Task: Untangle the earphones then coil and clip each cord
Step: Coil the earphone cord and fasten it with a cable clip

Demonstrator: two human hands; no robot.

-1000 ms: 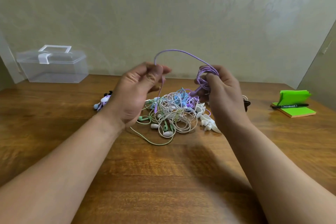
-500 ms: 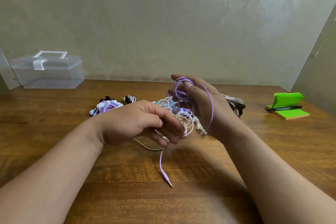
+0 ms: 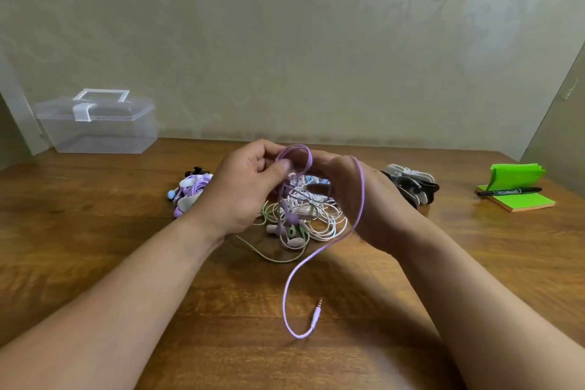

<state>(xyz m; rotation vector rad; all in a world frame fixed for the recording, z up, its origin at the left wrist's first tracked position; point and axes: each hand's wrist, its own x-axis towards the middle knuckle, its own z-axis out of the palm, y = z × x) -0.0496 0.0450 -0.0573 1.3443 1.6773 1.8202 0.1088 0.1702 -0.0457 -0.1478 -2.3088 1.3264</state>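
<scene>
Wood-grain table (image 3: 95, 247) against a patterned wall forms the work area, with a clear plastic box (image 3: 98, 127) at the far left and a green notepad (image 3: 522, 201) with a marker (image 3: 509, 191) at the far right. One second ago the purple cord (image 3: 359, 199) arched high between the two hands. Half a second ago the left hand (image 3: 243, 190) was down near the tangle of earphones (image 3: 316, 215). It has now come back up and pinches the top loop of the cord between thumb and fingers. The right hand (image 3: 364, 203) holds the wound loops on its fingers, though the left hand partly hides that grip. The free length passes over the back of the right hand and drops to the table, where the plug (image 3: 317, 313) now lies flat near the front edge. Judged from this, the cord runs clear of the tangle at its plug end and coiling is under way, with a long tail left to wind. One finished purple bundle (image 3: 190, 191) lies left of the tangle; spare clips (image 3: 411, 184) lie right of it.
</scene>
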